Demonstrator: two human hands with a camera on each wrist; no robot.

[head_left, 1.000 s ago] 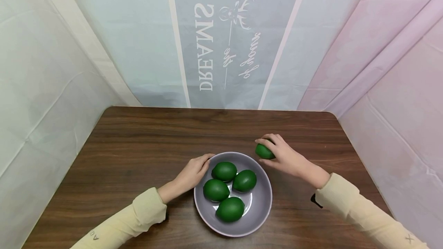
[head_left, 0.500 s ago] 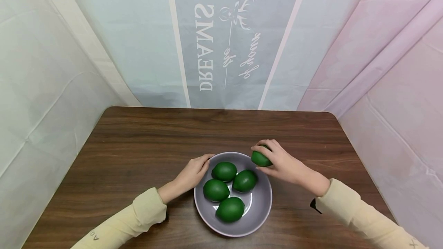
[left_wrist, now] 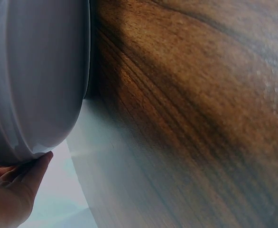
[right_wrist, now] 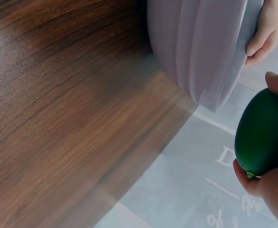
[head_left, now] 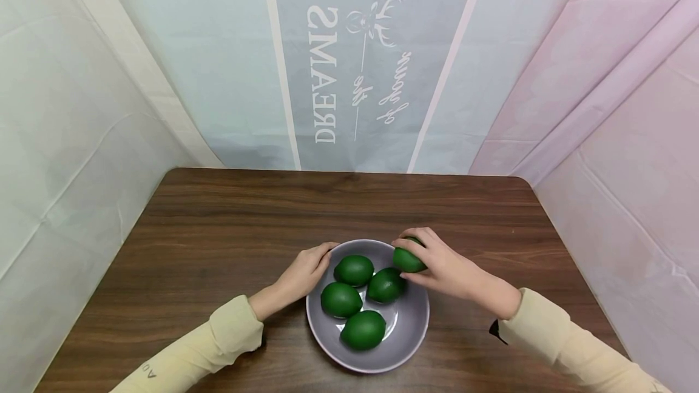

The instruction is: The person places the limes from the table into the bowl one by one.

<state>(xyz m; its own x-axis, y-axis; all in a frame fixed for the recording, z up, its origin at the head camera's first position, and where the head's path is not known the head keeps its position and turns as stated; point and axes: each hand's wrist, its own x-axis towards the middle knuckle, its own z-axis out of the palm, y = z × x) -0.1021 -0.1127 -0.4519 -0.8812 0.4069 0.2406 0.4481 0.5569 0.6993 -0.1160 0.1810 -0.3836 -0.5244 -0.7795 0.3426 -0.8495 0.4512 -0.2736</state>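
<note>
A grey bowl [head_left: 405, 335] with several green limes [head_left: 363, 330] in it stands near the table's front. Its left rim is gripped by my left hand [head_left: 297, 276]; in the left wrist view the fingers [left_wrist: 37, 172] lie against the bowl's outer wall [left_wrist: 46, 71]. My right hand [head_left: 445, 267] holds another lime [head_left: 408, 258] over the bowl's far right rim, fingers and thumb around it. From the right wrist, this lime [right_wrist: 261, 135] shows above the rim, apart from the bowl wall [right_wrist: 196, 47]. The hand partly covers it.
A dark wood-grain table [head_left: 246, 217] carries the bowl. Behind it hangs a pale blue cloth [head_left: 235, 77] with mirrored lettering. White and pinkish sheets [head_left: 644, 199] close off both sides.
My right hand has carried its lime left and toward me, from beside the bowl to over its far right rim. The left hand, bowl and limes inside keep their places.
</note>
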